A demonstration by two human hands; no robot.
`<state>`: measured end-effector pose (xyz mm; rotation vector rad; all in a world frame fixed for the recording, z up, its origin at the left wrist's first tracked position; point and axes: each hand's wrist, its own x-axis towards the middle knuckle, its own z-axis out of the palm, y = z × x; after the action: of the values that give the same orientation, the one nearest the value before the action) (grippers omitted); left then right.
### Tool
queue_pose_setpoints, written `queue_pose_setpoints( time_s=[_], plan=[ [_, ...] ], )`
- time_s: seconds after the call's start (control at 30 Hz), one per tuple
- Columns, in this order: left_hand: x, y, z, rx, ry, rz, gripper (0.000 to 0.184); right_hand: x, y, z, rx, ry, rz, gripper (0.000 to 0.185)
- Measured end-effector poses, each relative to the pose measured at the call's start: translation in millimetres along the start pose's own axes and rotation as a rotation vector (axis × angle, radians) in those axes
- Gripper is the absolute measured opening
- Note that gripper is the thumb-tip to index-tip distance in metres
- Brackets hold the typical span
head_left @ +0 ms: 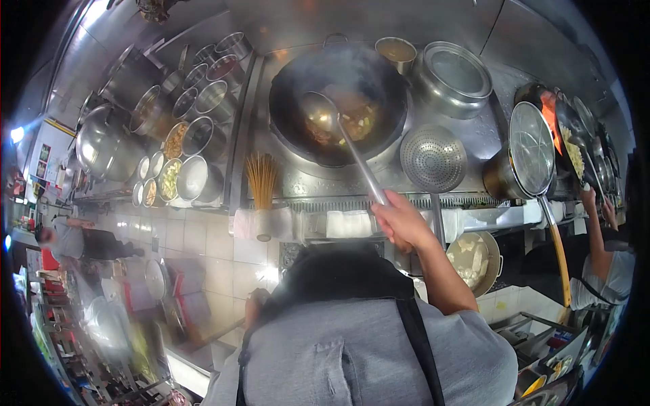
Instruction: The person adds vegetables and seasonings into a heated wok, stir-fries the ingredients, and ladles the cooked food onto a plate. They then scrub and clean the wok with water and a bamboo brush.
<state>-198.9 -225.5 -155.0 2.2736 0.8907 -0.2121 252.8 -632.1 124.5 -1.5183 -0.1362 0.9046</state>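
My right hand (401, 222) is wrapped round the handle of a metal ladle (365, 172). The ladle's bowl rests inside a large dark wok (291, 101), where pieces of food (355, 122) lie in the bottom and steam rises. At my left side, low near the apron, my left hand (256, 304) shows only in part, and its fingers are too hidden to read. A bamboo brush (262, 189) stands left of the wok, and a perforated strainer (433, 159) lies to the right.
Metal pots and containers of ingredients (172, 141) crowd the left counter. A lidded pot (457, 78) and a small pot (395, 53) sit behind right. A mesh strainer (531, 152) rests on a pot. At the far right, a co-worker (602, 260) works by a flaming wok.
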Motion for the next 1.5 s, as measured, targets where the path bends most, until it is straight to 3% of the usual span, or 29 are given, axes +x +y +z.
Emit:
queue_pose_setpoints(
  time_s=[0.03, 0.13, 0.23, 0.33, 0.37, 0.43, 0.47, 0.53, 0.6, 0.67, 0.77, 0.83, 0.87, 0.93, 1.03, 1.07, 1.13, 1.23, 1.37, 1.4, 1.47, 1.5],
  plan=[
    [-1, 5, 1, -0.025, 0.014, -0.002, 0.041, -3, 0, -4, 0.130, -0.038, 0.012, 0.034],
    [0, 25, -3, -0.155, 0.070, 0.002, 0.040, 17, 3, -18, -0.039, -0.001, -0.005, 0.022],
    [8, 48, -11, -0.413, 0.164, 0.021, 0.039, 35, -16, -11, -0.117, 0.019, -0.067, 0.018],
    [36, 35, -19, -0.768, 0.141, -0.096, 0.034, 79, -10, -20, 0.174, -0.164, -0.040, 0.019],
    [48, 21, -20, -0.887, 0.133, -0.146, 0.032, 89, -3, -25, 0.174, -0.112, -0.047, 0.020],
    [41, 112, -63, -1.450, 0.180, -0.454, 0.035, 75, -6, -37, 0.075, 0.004, -0.076, 0.019],
    [48, 123, -73, -1.402, 0.231, -0.427, 0.038, 67, -12, -42, 0.024, 0.061, -0.091, 0.019],
    [50, 181, -110, -1.818, 0.074, -0.420, 0.030, 63, -22, -49, -0.064, 0.189, -0.116, 0.018],
    [63, 235, -136, -1.846, -0.014, -0.301, 0.033, 88, -25, -64, -0.153, 0.271, -0.150, 0.018],
    [90, 306, -144, -1.670, -0.042, -0.296, 0.034, 95, -32, -56, -0.175, 0.236, -0.128, 0.018],
    [209, 308, -82, -1.157, -0.212, 0.197, 0.036, 85, -34, -45, -0.234, 0.109, -0.078, 0.018],
    [226, 388, -61, -1.255, -0.454, 0.057, 0.036, 48, -38, -48, -0.241, 0.015, -0.038, 0.017],
    [222, 432, -64, -1.552, -0.678, -0.210, 0.035, 29, -40, -46, -0.238, 0.083, -0.042, 0.018],
    [224, 484, -50, -1.486, -0.685, -0.237, 0.029, -3, -41, -39, -0.231, 0.218, -0.048, 0.018],
    [241, 501, -8, -1.415, -0.551, -0.336, 0.019, 6, -23, -25, -0.354, 0.479, -0.119, 0.022],
    [247, 501, 2, -1.370, -0.476, -0.336, 0.017, 8, -15, -16, -0.247, 0.449, -0.065, 0.022],
    [281, 456, 47, -1.232, -0.488, 0.157, 0.013, 8, 1, 10, -0.028, 0.378, 0.031, 0.024],
    [237, 464, 28, -1.797, -0.741, 0.061, 0.012, -9, 1, 29, 0.563, -0.032, 0.047, 0.025],
    [233, 460, 5, -1.403, -0.305, -0.013, 0.016, 3, 2, 4, 1.525, -0.533, 0.219, 0.040],
    [230, 459, -4, -1.333, -0.230, -0.031, 0.018, 0, 6, 4, 1.483, -0.565, 0.211, 0.040],
    [207, 470, -19, -1.436, -0.236, 0.054, 0.017, -5, 9, -7, 1.376, -0.620, 0.166, 0.041],
    [173, 488, -36, -1.589, -0.245, -0.005, 0.015, -1, 16, -12, 1.328, -0.642, 0.179, 0.042]
  ],
)
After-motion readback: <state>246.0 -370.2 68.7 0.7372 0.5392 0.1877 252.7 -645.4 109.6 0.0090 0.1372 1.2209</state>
